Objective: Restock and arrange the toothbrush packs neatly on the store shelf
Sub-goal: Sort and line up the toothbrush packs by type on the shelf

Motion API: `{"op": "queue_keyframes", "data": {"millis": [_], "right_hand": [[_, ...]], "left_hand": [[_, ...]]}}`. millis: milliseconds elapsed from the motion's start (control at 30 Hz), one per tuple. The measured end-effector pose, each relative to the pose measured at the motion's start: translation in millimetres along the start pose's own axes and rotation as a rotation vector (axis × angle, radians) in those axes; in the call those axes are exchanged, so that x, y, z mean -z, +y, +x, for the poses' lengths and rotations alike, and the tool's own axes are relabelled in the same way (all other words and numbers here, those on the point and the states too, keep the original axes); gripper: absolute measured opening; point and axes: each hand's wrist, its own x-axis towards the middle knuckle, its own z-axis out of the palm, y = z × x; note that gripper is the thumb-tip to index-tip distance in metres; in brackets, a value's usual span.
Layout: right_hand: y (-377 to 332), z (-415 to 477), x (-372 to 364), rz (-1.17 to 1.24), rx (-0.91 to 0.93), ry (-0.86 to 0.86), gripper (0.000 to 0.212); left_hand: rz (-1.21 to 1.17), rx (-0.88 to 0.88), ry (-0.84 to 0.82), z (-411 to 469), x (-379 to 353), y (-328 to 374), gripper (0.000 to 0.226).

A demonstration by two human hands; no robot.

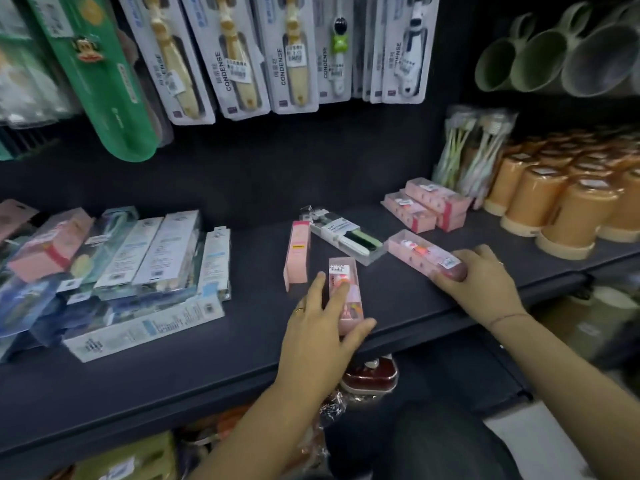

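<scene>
We see both hands on the dark shelf (242,362), each on a toothbrush pack. The left hand (320,327) lies over the front pink pack (346,271), which sits lengthwise near the shelf's front edge. The forefinger lies along its top, the other fingers run down its left side, and the thumb hooks round its near right corner, so the hand clasps it. The right hand (485,282) grips the near end of the second pink pack (420,252), which lies slantwise on the shelf to the right. The fingers curl under that end and show through its clear lid.

Between the two packs a clear pack with a green and black brush (346,233) lies slantwise, its near corner just beside the second pink pack. A slim pink box (297,251) lies just left of the front pink pack, apart from it. Behind the right hand, a small stack of pink packs (426,206) stands by the back wall, with a bag of loose brushes (467,150) leaning behind it. Rows of orange cups (554,202) crowd the right end of the shelf. An untidy heap of boxed brushes (138,265) fills the left end. Carded brushes (235,53) and a green case (93,74) hang above, with green mugs (540,53) at the upper right.
</scene>
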Motion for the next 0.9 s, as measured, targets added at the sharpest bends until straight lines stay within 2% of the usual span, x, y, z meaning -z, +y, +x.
{"op": "queue_keyframes", "data": {"millis": [100, 233, 400, 533, 667, 733, 800, 900], "right_hand": [[-9.6, 19.8, -1.8, 0.076, 0.071, 0.062, 0.033], [-29.8, 64.4, -0.3, 0.157, 0.107, 0.252, 0.044], [-37.0, 109.8, -22.7, 0.058, 0.019, 0.196, 0.04], [-33.4, 119.5, -36.0, 0.073, 0.006, 0.23, 0.041], [-39.3, 114.0, -28.9, 0.053, -0.039, 0.276, 0.05], [-54.6, 92.7, -23.4, 0.108, 0.027, 0.307, 0.051], [-74.5, 56.1, -23.1, 0.272, 0.14, 0.178, 0.044], [-95.2, -6.2, -31.9, 0.367, 0.233, -0.21, 0.047]], "left_hand": [[0.017, 0.019, 0.038, 6.2, -2.4, 3.1, 0.06], [-0.008, 0.077, 0.143, 14.7, -7.0, 6.8, 0.055], [-0.084, 0.138, 0.278, 15.9, -11.7, 3.8, 0.051], [-0.116, 0.142, 0.374, 15.2, -15.1, -0.2, 0.048], [-0.136, 0.161, 0.403, 12.8, -15.8, 1.6, 0.053], [-0.164, 0.196, 0.372, 12.8, -14.1, 2.5, 0.061], [-0.218, 0.216, 0.332, 14.7, -13.2, 1.5, 0.07], [-0.301, 0.188, 0.281, 16.7, -12.8, -1.5, 0.075]]}}
